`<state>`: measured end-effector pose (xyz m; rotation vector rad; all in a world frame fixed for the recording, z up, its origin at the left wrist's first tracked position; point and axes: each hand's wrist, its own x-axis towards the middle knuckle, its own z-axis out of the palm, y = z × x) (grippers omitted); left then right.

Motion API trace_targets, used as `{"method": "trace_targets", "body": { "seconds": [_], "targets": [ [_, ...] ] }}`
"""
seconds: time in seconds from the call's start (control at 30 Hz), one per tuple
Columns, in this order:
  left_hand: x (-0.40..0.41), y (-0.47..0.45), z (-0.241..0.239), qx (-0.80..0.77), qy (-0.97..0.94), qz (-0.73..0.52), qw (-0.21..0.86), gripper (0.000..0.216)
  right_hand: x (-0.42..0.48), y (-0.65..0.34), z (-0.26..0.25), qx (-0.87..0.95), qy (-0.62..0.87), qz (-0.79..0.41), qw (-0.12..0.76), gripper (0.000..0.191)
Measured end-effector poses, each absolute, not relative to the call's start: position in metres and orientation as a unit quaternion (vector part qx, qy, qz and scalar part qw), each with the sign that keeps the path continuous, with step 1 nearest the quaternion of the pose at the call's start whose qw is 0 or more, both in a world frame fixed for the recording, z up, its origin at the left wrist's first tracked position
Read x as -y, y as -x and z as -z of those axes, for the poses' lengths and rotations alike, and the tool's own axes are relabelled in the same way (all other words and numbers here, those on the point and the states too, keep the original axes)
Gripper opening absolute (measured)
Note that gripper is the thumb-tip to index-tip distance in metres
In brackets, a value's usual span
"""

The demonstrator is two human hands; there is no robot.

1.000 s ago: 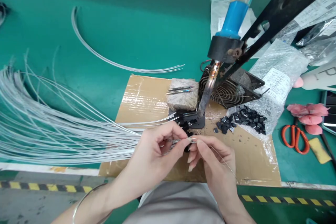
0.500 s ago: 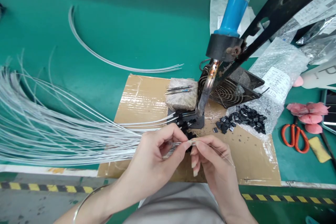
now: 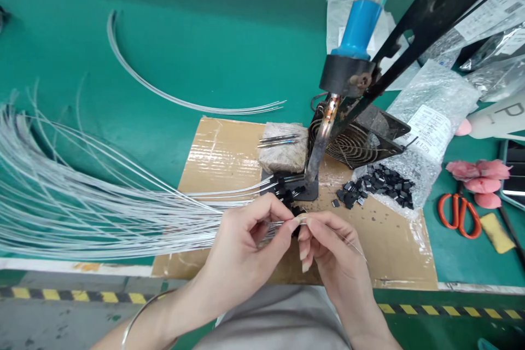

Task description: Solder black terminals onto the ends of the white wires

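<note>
My left hand pinches a thin pale wire between thumb and forefinger, close to its end. Against those fingertips, my right hand is closed in a pinch on a fine strand, whose tail runs back over the hand. The exact point where the two meet is hidden by the fingers. Many light grey wires stretch from the left and pass beneath my left hand. Just beyond the fingertips, small black connectors cluster at wire ends, beside the foot of a soldering iron held in a stand.
Cardboard covers the work spot on the green table. A wrapped block carries metal tips. Behind the iron leans a fan. Loose black parts spill from a bubble-wrap bag. Orange-handled scissors lie right.
Both hands keep the same pinch at nearly the same place. The view has shifted very slightly; nothing else visibly moves.
</note>
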<state>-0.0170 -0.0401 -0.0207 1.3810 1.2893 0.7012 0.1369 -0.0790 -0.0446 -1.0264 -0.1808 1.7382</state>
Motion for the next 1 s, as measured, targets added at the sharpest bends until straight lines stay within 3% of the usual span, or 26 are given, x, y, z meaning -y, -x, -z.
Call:
{"method": "trace_targets", "body": {
  "seconds": [0.23, 0.63, 0.8, 1.0],
  "targets": [
    [0.047, 0.015, 0.028, -0.559, -0.563, -0.308, 0.526, 0.018, 0.078, -0.13, 0.044, 0.074, 0.437, -0.71, 0.548, 0.016],
    [0.047, 0.013, 0.031, -0.51, -0.479, -0.375, 0.608, 0.017, 0.091, -0.132, 0.051, 0.161, 0.463, -0.666, 0.563, 0.008],
    [0.04, 0.011, 0.022, -0.527, -0.484, -0.371, 0.592, 0.016, 0.088, -0.136, 0.048, 0.155, 0.461, -0.669, 0.562, 0.018],
    [0.042, 0.011, 0.021, -0.558, -0.507, -0.35, 0.557, 0.016, 0.088, -0.135, 0.051, 0.172, 0.485, -0.66, 0.547, 0.01]
  ]
}}
